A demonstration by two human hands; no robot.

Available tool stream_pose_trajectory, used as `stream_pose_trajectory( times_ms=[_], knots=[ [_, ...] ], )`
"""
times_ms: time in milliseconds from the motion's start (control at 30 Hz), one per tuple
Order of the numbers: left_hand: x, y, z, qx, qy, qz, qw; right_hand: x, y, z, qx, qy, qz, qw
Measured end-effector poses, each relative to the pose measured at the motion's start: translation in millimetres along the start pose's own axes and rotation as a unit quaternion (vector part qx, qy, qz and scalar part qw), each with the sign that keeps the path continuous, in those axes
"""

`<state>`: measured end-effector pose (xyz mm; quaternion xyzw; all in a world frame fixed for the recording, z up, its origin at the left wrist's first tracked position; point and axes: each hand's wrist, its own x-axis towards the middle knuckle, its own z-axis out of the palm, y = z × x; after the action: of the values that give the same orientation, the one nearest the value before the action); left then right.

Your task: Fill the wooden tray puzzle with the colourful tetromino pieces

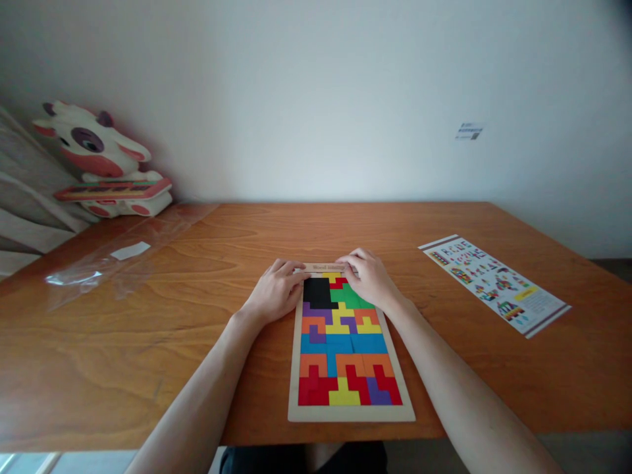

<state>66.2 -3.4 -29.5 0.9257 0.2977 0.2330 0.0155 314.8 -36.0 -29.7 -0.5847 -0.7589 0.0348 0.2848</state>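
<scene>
One cow-shaped toy keyboard (113,191) stands at the far left of the wooden table (247,237). Just in front of it we see a crumpled clear plastic bag (165,227) with a white slip (130,251) on or inside it. Next comes our left hand (276,291), its fingers bent close together over the far left corner of a block puzzle tray (350,413); we cannot tell whether they pinch the rim. The tray lies flat, reaching from our fingertips back toward us, its long axis running away from our body. Inside its pale wooden frame, red, yellow, purple, orange, blue and green pieces fit edge to edge, except at a black patch (316,293) in the far left, nearer our left hand. Our right hand (372,282) rests over the far right corner, thumb and fingers curled near each other; whether anything is pinched is hidden. Beyond, a small label (469,131) sticks to the wall (345,99), and at right a printed pattern sheet (494,283) lies slantwise.
</scene>
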Motion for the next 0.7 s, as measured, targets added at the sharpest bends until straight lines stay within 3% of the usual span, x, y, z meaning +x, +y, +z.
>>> stream_pose_trajectory(
  times_ms=[333, 600, 700],
  knots=[
    [-1, 2, 2.3, -0.016, -0.028, 0.0, 0.999, 0, 11, -1, 0.033, -0.014, 0.029, 0.999],
    [1, 4, -8.7, -0.006, -0.023, 0.0, 1.0, -1, 8, -3, 0.048, -0.013, 0.03, 0.998],
    [2, 3, -11.1, -0.001, -0.021, -0.013, 1.0, 0, 8, -2, 0.093, -0.014, 0.062, 0.994]
  ],
)
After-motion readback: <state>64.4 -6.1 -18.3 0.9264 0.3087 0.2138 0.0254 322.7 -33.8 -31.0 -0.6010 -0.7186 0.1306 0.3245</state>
